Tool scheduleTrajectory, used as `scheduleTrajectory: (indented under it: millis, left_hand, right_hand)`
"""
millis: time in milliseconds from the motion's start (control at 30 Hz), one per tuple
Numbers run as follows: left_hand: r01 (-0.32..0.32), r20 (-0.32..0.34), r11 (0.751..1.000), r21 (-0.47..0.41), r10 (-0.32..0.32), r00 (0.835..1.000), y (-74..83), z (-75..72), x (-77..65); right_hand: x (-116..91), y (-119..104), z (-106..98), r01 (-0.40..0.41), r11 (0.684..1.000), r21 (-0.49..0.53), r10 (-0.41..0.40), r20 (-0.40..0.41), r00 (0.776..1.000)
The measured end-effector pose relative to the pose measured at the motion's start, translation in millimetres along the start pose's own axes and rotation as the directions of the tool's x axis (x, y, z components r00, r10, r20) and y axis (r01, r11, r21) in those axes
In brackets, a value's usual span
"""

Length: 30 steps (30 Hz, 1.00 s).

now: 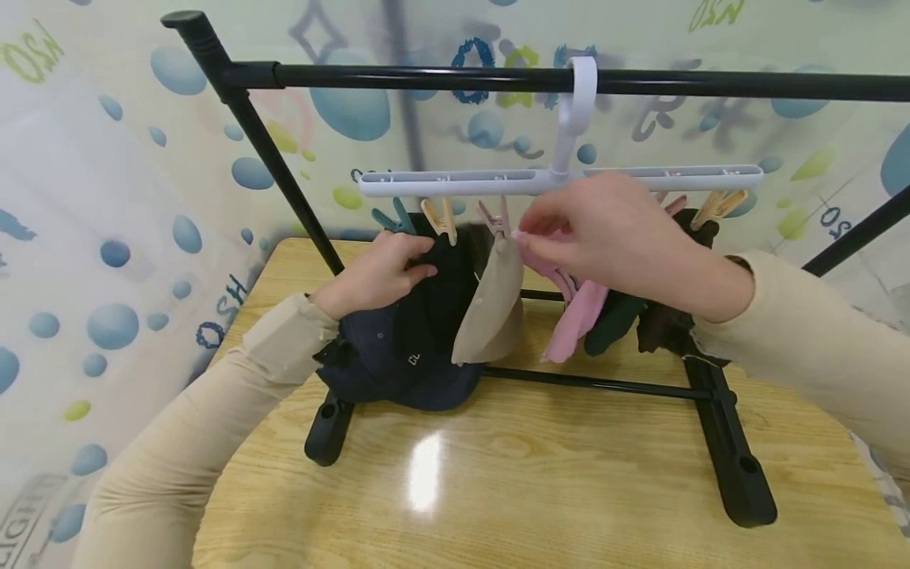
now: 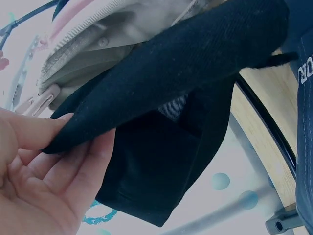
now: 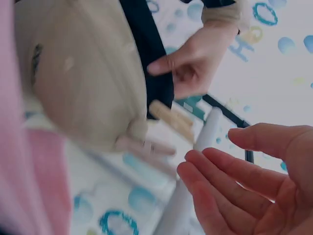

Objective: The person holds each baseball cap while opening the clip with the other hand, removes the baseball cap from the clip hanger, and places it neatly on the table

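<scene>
The right grip (image 1: pixel 614 229) hid part of the white hanger (image 1: pixel 451 185) and of the pink item (image 1: pixel 577 322) below it. The head view cut off the black rail (image 1: pixel 711 82) above the hanger and the tabletop (image 1: pixel 540 482) beneath; the marking (image 3: pixel 36 56) on the beige cap (image 3: pixel 98 81) was blurred.

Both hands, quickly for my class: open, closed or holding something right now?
Left hand: holding dark cloth, pinched.
Right hand: open, holding nothing.
</scene>
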<state>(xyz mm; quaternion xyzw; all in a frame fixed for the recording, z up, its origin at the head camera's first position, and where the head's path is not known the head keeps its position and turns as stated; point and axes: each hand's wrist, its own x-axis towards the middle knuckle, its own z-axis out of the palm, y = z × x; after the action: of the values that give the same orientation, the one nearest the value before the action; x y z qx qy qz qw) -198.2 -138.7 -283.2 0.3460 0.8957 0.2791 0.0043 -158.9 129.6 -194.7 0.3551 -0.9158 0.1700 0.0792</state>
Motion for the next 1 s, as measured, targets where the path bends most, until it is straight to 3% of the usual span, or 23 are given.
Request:
scheduleTrajectory:
  millis: [233, 600, 833, 1000]
  left_hand:
    - [-0.031, 0.045, 0.999, -0.034, 0.033, 0.998, 2.9, 0.2, -1.0]
    - [-0.095, 0.131, 0.991, -0.094, 0.106, 0.986, 9.2, 0.3, -5.1]
    - [-0.136, 0.12, 0.983, -0.126, 0.152, 0.981, 10.8, 1.5, -4.7]
    - [-0.145, 0.091, 0.981, -0.132, 0.157, 0.983, 12.3, 4.3, -6.3]
  right_hand:
    - [30, -18, 25, -0.017, 0.999, -0.043, 0.018, 0.018, 1.0]
    - [50, -29, 52, -0.088, 0.963, -0.255, 0.069, -0.08, 0.994]
    - [56, -39, 61, -0.103, 0.914, -0.393, 0.042, -0.16, 0.986]
    - [59, -40, 68, -0.102, 0.904, -0.416, 0.005, -0.229, 0.974]
